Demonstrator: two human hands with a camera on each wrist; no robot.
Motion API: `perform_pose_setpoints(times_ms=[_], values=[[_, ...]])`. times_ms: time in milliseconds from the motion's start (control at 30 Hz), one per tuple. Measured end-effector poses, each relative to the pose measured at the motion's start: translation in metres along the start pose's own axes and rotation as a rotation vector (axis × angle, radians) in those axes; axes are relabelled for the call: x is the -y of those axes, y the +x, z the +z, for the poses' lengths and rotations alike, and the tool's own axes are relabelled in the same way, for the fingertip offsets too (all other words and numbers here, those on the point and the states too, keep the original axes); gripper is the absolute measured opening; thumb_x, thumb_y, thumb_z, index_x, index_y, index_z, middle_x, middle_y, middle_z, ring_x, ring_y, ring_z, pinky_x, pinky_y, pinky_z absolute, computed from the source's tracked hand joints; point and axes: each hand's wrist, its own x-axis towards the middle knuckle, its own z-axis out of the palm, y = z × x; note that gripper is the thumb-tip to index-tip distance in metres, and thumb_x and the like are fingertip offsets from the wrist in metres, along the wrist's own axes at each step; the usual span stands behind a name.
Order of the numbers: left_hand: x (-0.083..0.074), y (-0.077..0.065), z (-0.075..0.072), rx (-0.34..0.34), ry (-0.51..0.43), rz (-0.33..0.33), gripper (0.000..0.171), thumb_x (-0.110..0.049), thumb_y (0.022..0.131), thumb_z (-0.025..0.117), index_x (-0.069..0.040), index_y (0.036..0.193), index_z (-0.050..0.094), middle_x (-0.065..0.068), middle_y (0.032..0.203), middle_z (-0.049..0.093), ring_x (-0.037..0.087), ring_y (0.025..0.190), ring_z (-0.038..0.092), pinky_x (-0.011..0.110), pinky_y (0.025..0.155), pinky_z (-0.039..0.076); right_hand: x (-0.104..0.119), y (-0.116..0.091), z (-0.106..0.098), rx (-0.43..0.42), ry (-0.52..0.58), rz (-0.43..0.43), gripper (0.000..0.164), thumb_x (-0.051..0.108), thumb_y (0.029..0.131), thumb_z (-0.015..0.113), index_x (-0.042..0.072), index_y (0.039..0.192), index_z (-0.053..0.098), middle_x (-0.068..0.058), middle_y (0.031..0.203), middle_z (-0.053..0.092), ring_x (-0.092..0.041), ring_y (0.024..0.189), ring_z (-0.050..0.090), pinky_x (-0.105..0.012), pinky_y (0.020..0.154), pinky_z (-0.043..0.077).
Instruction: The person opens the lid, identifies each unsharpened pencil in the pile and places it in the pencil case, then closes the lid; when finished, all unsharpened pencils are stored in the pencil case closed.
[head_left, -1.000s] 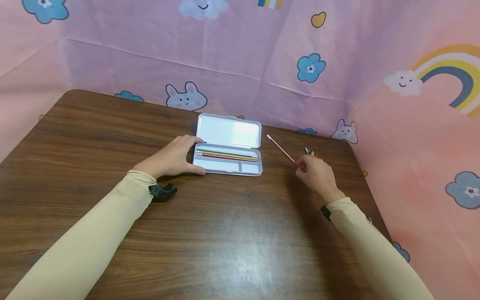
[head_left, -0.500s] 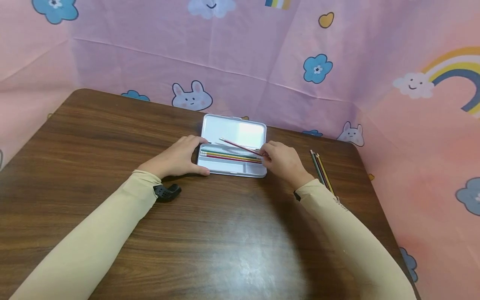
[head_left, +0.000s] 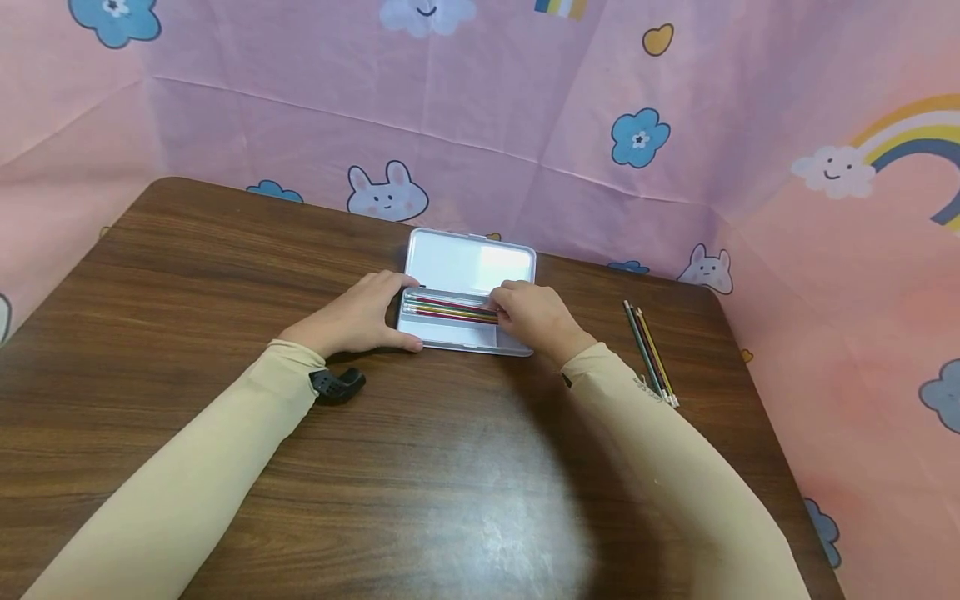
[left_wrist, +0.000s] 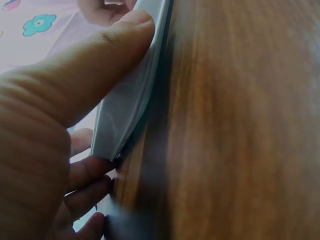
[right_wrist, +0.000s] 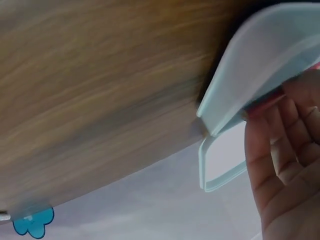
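Note:
A white pencil case (head_left: 459,336) lies on the table with its lid (head_left: 450,258) folded back. My left hand (head_left: 348,317) holds its left end, thumb along the front edge and fingers at the far side. In the left wrist view, the thumb rests against the case wall (left_wrist: 117,120). My right hand (head_left: 536,317) is over the case's right end. It pinches a red pencil (right_wrist: 265,103) between thumb and fingers, low in the tray. Several coloured pencils (head_left: 453,314) lie lengthwise in the long rear compartment; their right ends are hidden behind the right hand.
Several loose pencils (head_left: 651,354) lie together on the brown wooden table (head_left: 390,467) to the right, by the right forearm. A patterned pink cloth (head_left: 480,108) hangs behind the table and along its sides.
My right hand has come left from the loose pencils, carrying the red pencil over the case and down into the rear compartment. My left hand stays on the case.

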Motion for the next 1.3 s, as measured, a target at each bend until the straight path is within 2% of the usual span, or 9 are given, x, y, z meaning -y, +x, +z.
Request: perform_pose_setpoints(times_ms=[167,467,667,833,967,1067,1167,1300], values=[[-0.001,0.002,-0.001,-0.001,0.0,0.012,0.103,-0.063,0.077,0.084,-0.011,0.155,0.039,0.014,0.155,0.043,0.033,0.143,0.037,0.058,0.116,0.035,0.001,0.006,0.002,0.014,-0.013,0.021,0.016,0.007,0.1,0.062,0.012,0.108,0.074,-0.002,0.104,0.073,-0.019,0.096,0.07,-0.041,0.077,0.06],[-0.003,0.004,-0.002,0.008,-0.003,0.017,0.104,-0.065,0.078,0.083,-0.01,0.155,0.039,0.017,0.158,0.04,0.036,0.146,0.034,0.061,0.117,0.033,0.002,0.008,0.007,0.016,-0.014,0.048,0.024,0.002,0.1,0.061,0.012,0.112,0.078,-0.005,0.101,0.068,-0.02,0.092,0.068,-0.038,0.078,0.059],[-0.004,0.004,-0.003,0.01,0.003,0.009,0.103,-0.064,0.079,0.083,-0.01,0.155,0.039,0.016,0.158,0.039,0.036,0.146,0.033,0.062,0.117,0.033,-0.003,-0.003,0.005,-0.022,0.026,0.049,0.02,0.005,0.099,0.06,0.01,0.113,0.074,-0.005,0.104,0.069,-0.019,0.092,0.067,-0.037,0.076,0.058],[-0.006,0.005,-0.004,0.015,-0.005,0.016,0.104,-0.063,0.078,0.083,-0.008,0.155,0.039,0.018,0.156,0.041,0.038,0.145,0.034,0.063,0.116,0.032,-0.026,-0.043,0.0,-0.077,0.067,0.097,0.018,0.011,0.099,0.063,0.009,0.115,0.071,-0.005,0.107,0.067,-0.018,0.088,0.062,-0.037,0.067,0.056],[-0.003,0.005,-0.004,0.011,0.002,0.012,0.104,-0.064,0.078,0.083,-0.009,0.154,0.039,0.017,0.155,0.042,0.037,0.144,0.034,0.062,0.117,0.032,-0.06,-0.089,-0.003,-0.069,0.083,0.221,0.021,0.013,0.097,0.066,0.006,0.116,0.068,-0.009,0.109,0.067,-0.025,0.092,0.065,-0.044,0.07,0.057],[-0.001,0.005,-0.004,0.005,0.002,0.007,0.105,-0.064,0.077,0.084,-0.01,0.154,0.039,0.016,0.155,0.042,0.036,0.144,0.035,0.062,0.116,0.033,-0.087,-0.125,-0.005,-0.012,0.104,0.362,0.028,0.016,0.096,0.066,0.001,0.12,0.064,-0.015,0.108,0.065,-0.031,0.095,0.065,-0.05,0.075,0.055],[0.0,0.005,-0.004,0.005,0.001,0.009,0.105,-0.065,0.077,0.083,-0.009,0.155,0.039,0.017,0.156,0.041,0.037,0.144,0.034,0.063,0.116,0.033,-0.107,-0.155,-0.008,0.065,0.134,0.498,0.029,0.018,0.097,0.065,-0.003,0.117,0.061,-0.016,0.101,0.062,-0.032,0.089,0.061,-0.049,0.072,0.051],[-0.002,0.005,-0.005,0.012,-0.001,0.008,0.105,-0.064,0.077,0.083,-0.009,0.155,0.039,0.018,0.157,0.04,0.038,0.145,0.033,0.064,0.116,0.032,-0.119,-0.183,-0.009,0.132,0.153,0.574,0.021,0.019,0.098,0.065,0.0,0.107,0.063,-0.01,0.089,0.058,-0.026,0.078,0.055,-0.041,0.062,0.045]])
